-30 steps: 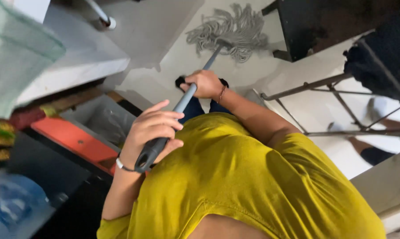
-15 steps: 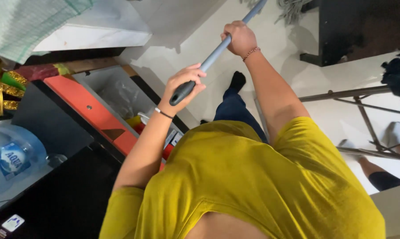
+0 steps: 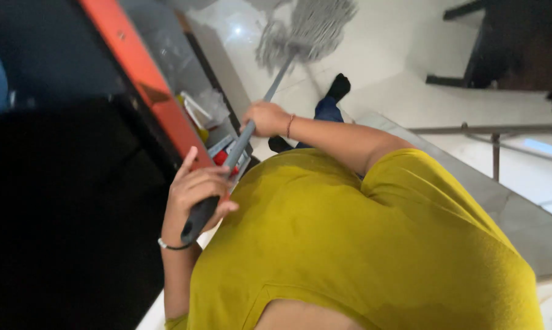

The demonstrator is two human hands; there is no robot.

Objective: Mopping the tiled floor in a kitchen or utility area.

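Mopping the tile floor, both hands on the mop

Left hand (image 3: pixel 197 188) wrapped round the dark grip end of the mop handle (image 3: pixel 245 137), w/ index finger sticking up. Right hand (image 3: pixel 265 118) closed on the shaft further down. String mop head (image 3: pixel 306 27) sits on the white floor (image 3: pixel 410 91), next to the orange shelf edge (image 3: pixel 142 79).

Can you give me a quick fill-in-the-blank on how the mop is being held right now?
1. Both hands grip the handle of a ____.
2. The left hand closes on the handle's dark ____ end.
3. The right hand grips lower down the grey handle, and its wrist wears a ____ band.
4. The string mop head rests on the ____.

Missing words: mop; upper; red; floor
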